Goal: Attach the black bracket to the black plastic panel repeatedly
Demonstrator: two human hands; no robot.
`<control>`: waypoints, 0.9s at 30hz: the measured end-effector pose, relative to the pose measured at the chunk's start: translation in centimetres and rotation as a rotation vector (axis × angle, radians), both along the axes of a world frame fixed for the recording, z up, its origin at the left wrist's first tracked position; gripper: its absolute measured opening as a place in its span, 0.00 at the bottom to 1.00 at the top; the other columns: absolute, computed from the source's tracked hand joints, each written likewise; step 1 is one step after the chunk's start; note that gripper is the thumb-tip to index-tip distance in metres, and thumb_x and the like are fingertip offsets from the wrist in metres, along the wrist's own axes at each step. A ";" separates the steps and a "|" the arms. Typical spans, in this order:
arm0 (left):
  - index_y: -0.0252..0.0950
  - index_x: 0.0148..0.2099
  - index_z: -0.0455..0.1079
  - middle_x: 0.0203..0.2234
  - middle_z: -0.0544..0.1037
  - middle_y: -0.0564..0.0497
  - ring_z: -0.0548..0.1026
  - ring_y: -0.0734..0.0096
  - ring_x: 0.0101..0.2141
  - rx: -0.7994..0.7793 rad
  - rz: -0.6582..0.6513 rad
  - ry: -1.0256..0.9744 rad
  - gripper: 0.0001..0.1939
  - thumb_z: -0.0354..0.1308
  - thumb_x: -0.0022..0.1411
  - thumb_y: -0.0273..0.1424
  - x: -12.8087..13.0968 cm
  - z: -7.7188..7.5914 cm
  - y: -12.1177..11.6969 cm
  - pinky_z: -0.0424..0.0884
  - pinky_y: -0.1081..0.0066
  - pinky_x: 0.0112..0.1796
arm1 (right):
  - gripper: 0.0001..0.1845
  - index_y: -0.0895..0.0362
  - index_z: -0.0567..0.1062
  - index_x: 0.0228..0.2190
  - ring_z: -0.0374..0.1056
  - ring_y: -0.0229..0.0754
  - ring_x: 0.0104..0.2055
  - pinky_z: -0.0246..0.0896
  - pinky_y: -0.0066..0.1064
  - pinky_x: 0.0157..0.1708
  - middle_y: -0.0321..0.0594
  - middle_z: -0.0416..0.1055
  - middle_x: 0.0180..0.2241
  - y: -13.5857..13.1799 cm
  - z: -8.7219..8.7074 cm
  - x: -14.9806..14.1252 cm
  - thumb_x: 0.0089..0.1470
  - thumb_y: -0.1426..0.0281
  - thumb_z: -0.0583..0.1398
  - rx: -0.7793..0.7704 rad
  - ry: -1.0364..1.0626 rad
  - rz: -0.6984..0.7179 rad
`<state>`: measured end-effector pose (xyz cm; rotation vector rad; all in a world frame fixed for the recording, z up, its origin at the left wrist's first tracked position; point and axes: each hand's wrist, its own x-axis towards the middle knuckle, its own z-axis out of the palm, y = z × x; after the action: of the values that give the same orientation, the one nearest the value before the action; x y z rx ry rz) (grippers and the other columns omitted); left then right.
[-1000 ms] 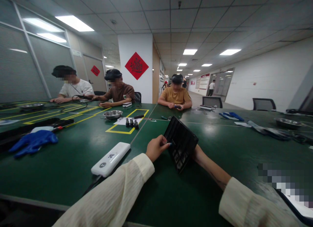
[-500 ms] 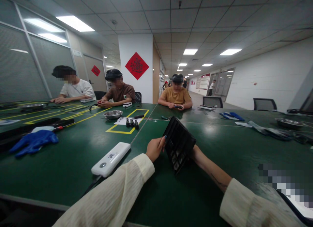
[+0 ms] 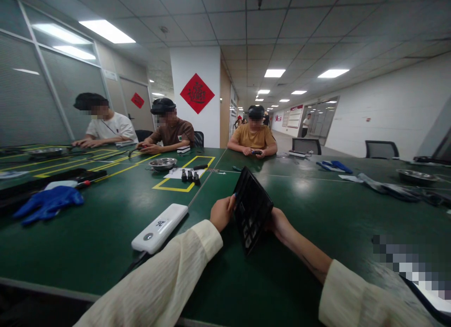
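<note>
A black flat keyboard-like panel stands tilted on its edge above the green table. My left hand grips its left edge, fingers curled round it. My right hand holds it from behind on the right; most of its fingers are hidden by the panel. Both my arms wear cream sleeves.
A white power bank with a cable lies left of my left arm. A blue glove lies far left. Metal bowls, small black parts in a yellow-taped square, and three seated people are across the table. Blue gloves lie at right.
The black panel has turned more upright and edge-on and shifted slightly left and toward me. My left hand moved from its face to its left edge.
</note>
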<state>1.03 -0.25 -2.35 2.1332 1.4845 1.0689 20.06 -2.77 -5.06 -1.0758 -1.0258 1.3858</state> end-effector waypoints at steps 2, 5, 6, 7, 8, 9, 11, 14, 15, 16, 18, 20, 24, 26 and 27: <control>0.35 0.22 0.64 0.16 0.66 0.52 0.62 0.74 0.20 -0.009 0.003 0.025 0.28 0.35 0.62 0.46 0.0 0.0 0.0 0.52 0.74 0.23 | 0.17 0.58 0.67 0.21 0.60 0.35 0.13 0.50 0.25 0.13 0.35 0.64 0.13 -0.5 0.3 -0.3 0.47 0.56 0.55 0.010 -0.018 -0.001; 0.34 0.22 0.65 0.15 0.65 0.53 0.61 0.75 0.20 -0.018 -0.004 0.052 0.28 0.36 0.63 0.46 0.0 -0.1 0.1 0.52 0.74 0.23 | 0.19 0.58 0.66 0.21 0.60 0.36 0.13 0.50 0.25 0.13 0.35 0.64 0.11 -1.0 0.5 -0.6 0.47 0.54 0.54 0.030 -0.082 0.021; 0.34 0.21 0.65 0.15 0.65 0.53 0.61 0.75 0.19 -0.018 -0.006 0.055 0.28 0.36 0.63 0.46 0.0 -0.2 0.2 0.52 0.74 0.23 | 0.20 0.58 0.66 0.21 0.60 0.35 0.13 0.50 0.25 0.13 0.35 0.64 0.11 -1.0 0.5 -0.6 0.47 0.54 0.54 0.041 -0.095 0.031; 0.34 0.21 0.65 0.15 0.65 0.53 0.61 0.75 0.19 -0.018 -0.006 0.056 0.28 0.36 0.63 0.45 0.0 -0.2 0.2 0.51 0.75 0.22 | 0.20 0.58 0.66 0.21 0.61 0.35 0.13 0.50 0.25 0.13 0.35 0.64 0.12 -1.0 0.5 -0.5 0.46 0.53 0.54 0.050 -0.104 0.037; 0.34 0.21 0.65 0.15 0.65 0.53 0.60 0.75 0.19 -0.017 -0.007 0.055 0.28 0.36 0.63 0.45 0.0 -0.2 0.2 0.51 0.75 0.22 | 0.21 0.58 0.66 0.21 0.61 0.35 0.13 0.50 0.25 0.12 0.34 0.64 0.12 -0.9 0.4 -0.5 0.46 0.52 0.54 0.057 -0.111 0.041; 0.34 0.21 0.65 0.15 0.64 0.53 0.60 0.75 0.19 -0.017 -0.010 0.053 0.28 0.36 0.63 0.45 0.0 -0.2 0.2 0.51 0.75 0.22 | 0.21 0.58 0.65 0.21 0.60 0.35 0.12 0.49 0.24 0.12 0.34 0.64 0.12 -0.8 0.3 -0.5 0.46 0.52 0.54 0.061 -0.116 0.041; 0.34 0.20 0.65 0.14 0.64 0.53 0.60 0.75 0.19 -0.014 -0.016 0.051 0.28 0.37 0.63 0.45 0.0 -0.2 0.2 0.51 0.75 0.22 | 0.21 0.58 0.65 0.21 0.60 0.35 0.11 0.48 0.24 0.11 0.33 0.63 0.11 -0.6 0.1 -0.4 0.45 0.51 0.54 0.061 -0.125 0.042; 0.34 0.19 0.64 0.14 0.63 0.53 0.60 0.75 0.18 -0.017 -0.010 0.062 0.29 0.37 0.62 0.46 0.0 -0.1 0.1 0.50 0.74 0.22 | 0.22 0.57 0.65 0.22 0.59 0.35 0.10 0.48 0.25 0.10 0.33 0.63 0.10 -0.4 0.0 -0.4 0.44 0.49 0.53 0.066 -0.139 0.064; 0.35 0.19 0.63 0.14 0.63 0.53 0.60 0.75 0.18 -0.021 -0.005 0.068 0.29 0.37 0.62 0.47 0.0 -0.1 0.1 0.50 0.74 0.22 | 0.23 0.57 0.65 0.22 0.59 0.35 0.10 0.48 0.25 0.10 0.33 0.63 0.11 -0.4 0.0 -0.4 0.44 0.49 0.54 0.071 -0.145 0.071; 0.35 0.19 0.63 0.14 0.62 0.53 0.60 0.75 0.18 -0.025 0.002 0.076 0.29 0.36 0.62 0.47 0.0 -0.1 0.0 0.50 0.74 0.22 | 0.23 0.57 0.65 0.22 0.59 0.35 0.10 0.48 0.25 0.10 0.33 0.63 0.11 -0.4 0.0 -0.5 0.44 0.49 0.54 0.074 -0.153 0.073; 0.35 0.19 0.63 0.14 0.62 0.53 0.60 0.75 0.19 -0.033 0.010 0.090 0.29 0.36 0.62 0.47 0.0 0.0 0.0 0.49 0.74 0.22 | 0.23 0.58 0.66 0.22 0.60 0.35 0.11 0.49 0.25 0.10 0.32 0.63 0.11 -0.7 0.2 -0.5 0.44 0.49 0.54 0.079 -0.171 0.062; 0.35 0.19 0.63 0.14 0.62 0.53 0.60 0.75 0.18 -0.032 0.017 0.103 0.29 0.36 0.62 0.47 0.0 0.2 -0.1 0.49 0.74 0.22 | 0.22 0.58 0.66 0.23 0.60 0.35 0.11 0.49 0.25 0.10 0.32 0.64 0.11 -0.8 0.3 -0.5 0.45 0.50 0.53 0.084 -0.186 0.048; 0.35 0.19 0.64 0.14 0.63 0.52 0.61 0.74 0.18 -0.017 0.038 0.151 0.29 0.37 0.62 0.46 0.0 0.6 -0.4 0.49 0.74 0.22 | 0.23 0.57 0.65 0.22 0.60 0.35 0.11 0.49 0.25 0.10 0.32 0.63 0.11 -0.8 0.3 -0.6 0.45 0.49 0.52 0.070 -0.196 0.042; 0.35 0.20 0.65 0.14 0.64 0.52 0.61 0.74 0.18 -0.026 0.045 0.171 0.29 0.36 0.63 0.46 0.1 0.8 -0.5 0.49 0.74 0.22 | 0.23 0.57 0.65 0.22 0.60 0.35 0.11 0.49 0.25 0.10 0.32 0.63 0.10 -0.7 0.2 -0.6 0.44 0.48 0.52 0.074 -0.196 0.047; 0.35 0.20 0.66 0.14 0.64 0.52 0.61 0.74 0.18 -0.033 0.048 0.175 0.29 0.36 0.63 0.46 0.1 0.9 -0.6 0.48 0.74 0.22 | 0.23 0.57 0.65 0.22 0.60 0.35 0.11 0.49 0.25 0.10 0.32 0.63 0.10 -0.7 0.1 -0.6 0.45 0.48 0.52 0.079 -0.195 0.049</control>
<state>1.10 -0.81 -1.46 2.2270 1.6267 0.8855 19.48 -3.47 -4.96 -1.1505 -1.2457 1.2862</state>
